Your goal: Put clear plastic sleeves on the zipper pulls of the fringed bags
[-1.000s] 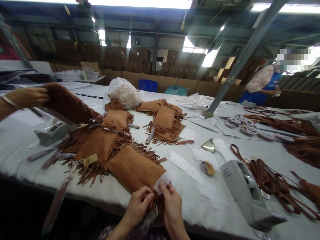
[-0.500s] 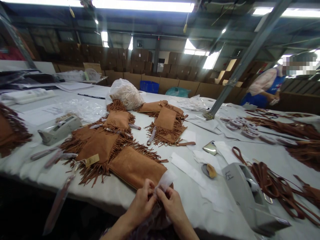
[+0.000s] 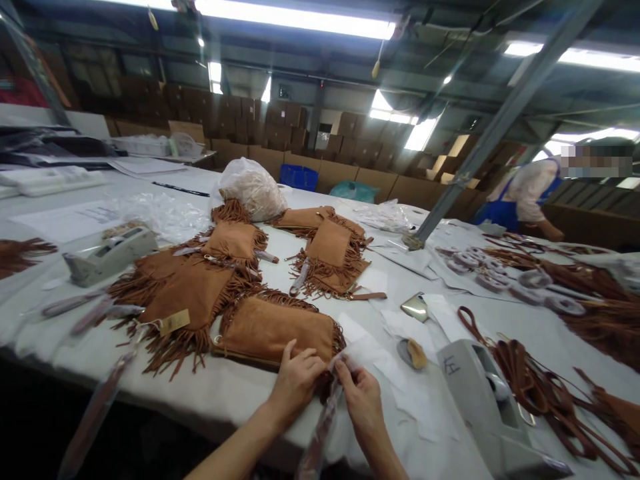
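Note:
A brown suede fringed pouch (image 3: pixel 280 330) lies at the table's near edge, its zipped side toward me. My left hand (image 3: pixel 299 380) rests on the pouch's near right part, fingers stretched out over the suede; its thumb is hidden. Just right of it, my right hand (image 3: pixel 356 387) is closed, pinching the top of a wrist strap (image 3: pixel 320 433) wrapped in thin, translucent film. The strap hangs down over the table edge between my forearms. Left of the pouch, more fringed pouches (image 3: pixel 187 293) overlap, one bearing a tan tag (image 3: pixel 175 322).
At right stands a grey tape dispenser (image 3: pixel 475 387) beside brown leather straps (image 3: pixel 530 373). Another dispenser (image 3: pixel 113 253) is at left. White paper strips (image 3: pixel 415 393) lie near my right hand. A metal post (image 3: pixel 465 167) rises from the table; a person in a blue apron (image 3: pixel 500 212) works beyond it.
My left hand has left its pinch and spread onto the pouch. The wrapped strap now hangs straighter from my right hand. The pouch sits turned more level, and the far person leans lower.

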Action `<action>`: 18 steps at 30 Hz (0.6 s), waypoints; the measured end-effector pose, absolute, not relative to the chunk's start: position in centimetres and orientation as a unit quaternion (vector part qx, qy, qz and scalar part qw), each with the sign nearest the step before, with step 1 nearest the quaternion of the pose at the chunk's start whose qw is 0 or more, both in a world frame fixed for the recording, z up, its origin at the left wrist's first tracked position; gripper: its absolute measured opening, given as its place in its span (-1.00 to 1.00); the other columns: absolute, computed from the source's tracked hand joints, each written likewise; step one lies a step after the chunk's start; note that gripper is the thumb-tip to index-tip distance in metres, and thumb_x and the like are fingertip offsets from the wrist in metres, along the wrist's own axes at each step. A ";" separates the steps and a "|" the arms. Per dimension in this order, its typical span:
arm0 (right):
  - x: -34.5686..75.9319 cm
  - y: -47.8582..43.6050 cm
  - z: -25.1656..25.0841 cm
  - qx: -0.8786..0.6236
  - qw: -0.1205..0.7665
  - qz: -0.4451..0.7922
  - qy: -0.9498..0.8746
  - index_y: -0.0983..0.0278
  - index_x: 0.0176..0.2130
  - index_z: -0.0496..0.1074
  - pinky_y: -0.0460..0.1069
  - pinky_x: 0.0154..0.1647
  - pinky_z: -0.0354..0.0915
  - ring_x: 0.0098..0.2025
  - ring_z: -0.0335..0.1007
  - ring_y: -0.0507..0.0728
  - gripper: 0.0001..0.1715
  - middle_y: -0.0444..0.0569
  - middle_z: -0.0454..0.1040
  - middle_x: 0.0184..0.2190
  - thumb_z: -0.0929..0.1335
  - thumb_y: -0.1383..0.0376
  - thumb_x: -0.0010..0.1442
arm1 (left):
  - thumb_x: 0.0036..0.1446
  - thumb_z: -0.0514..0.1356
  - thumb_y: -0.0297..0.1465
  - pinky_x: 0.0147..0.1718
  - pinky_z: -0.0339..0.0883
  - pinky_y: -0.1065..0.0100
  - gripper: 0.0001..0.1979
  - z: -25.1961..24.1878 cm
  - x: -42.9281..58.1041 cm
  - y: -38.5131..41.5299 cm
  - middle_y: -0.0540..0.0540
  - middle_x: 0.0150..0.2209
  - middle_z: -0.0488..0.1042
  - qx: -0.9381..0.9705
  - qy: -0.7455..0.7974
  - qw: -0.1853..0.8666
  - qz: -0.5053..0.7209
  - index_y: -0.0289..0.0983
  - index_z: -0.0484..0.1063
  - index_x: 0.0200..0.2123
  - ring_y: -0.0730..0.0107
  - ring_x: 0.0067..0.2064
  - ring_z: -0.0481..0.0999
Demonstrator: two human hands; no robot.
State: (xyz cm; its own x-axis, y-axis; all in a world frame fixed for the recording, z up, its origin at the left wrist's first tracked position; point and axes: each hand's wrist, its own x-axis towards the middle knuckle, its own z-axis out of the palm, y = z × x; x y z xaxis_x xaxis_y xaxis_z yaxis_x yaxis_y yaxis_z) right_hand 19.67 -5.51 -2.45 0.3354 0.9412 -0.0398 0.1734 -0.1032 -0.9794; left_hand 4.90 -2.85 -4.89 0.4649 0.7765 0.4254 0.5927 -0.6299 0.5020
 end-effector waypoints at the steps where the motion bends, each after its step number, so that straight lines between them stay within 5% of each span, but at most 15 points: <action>1: 19.9 -5.5 -2.4 -0.646 0.511 0.370 -0.430 0.40 -0.51 0.50 -0.05 -0.53 0.25 -0.54 0.35 0.12 -0.44 -0.01 0.48 -0.62 0.39 -0.08 -0.05 | 0.24 0.02 -0.43 0.12 -0.12 0.03 -0.82 -4.6 5.0 -2.5 0.00 -0.32 0.53 0.843 0.405 0.149 0.320 -0.17 0.42 -0.27 0.30 -0.14 0.44; 11: 19.9 -4.9 -1.7 -0.615 0.450 0.331 -0.557 0.29 -0.49 0.52 -0.02 -0.37 0.30 -0.40 0.40 0.18 -0.60 -0.01 0.52 -0.50 0.37 0.01 0.03 | 0.15 0.03 -0.49 -0.21 0.07 0.22 -0.81 -2.7 4.3 -0.5 -0.06 -0.51 0.43 0.862 0.371 0.216 0.271 -0.25 0.35 -0.49 0.33 -0.39 0.35; 18: 19.4 -5.6 -3.6 -0.601 0.450 0.279 -0.598 0.21 -0.37 0.54 0.01 -0.26 0.30 -0.29 0.41 0.20 -0.77 -0.03 0.52 -0.40 0.38 0.12 0.05 | 0.04 0.08 -0.55 -0.22 0.19 0.27 -0.84 -3.9 3.9 -0.4 -0.13 -0.30 0.50 0.842 0.376 0.273 0.274 -0.27 0.37 -0.29 0.20 -0.23 0.41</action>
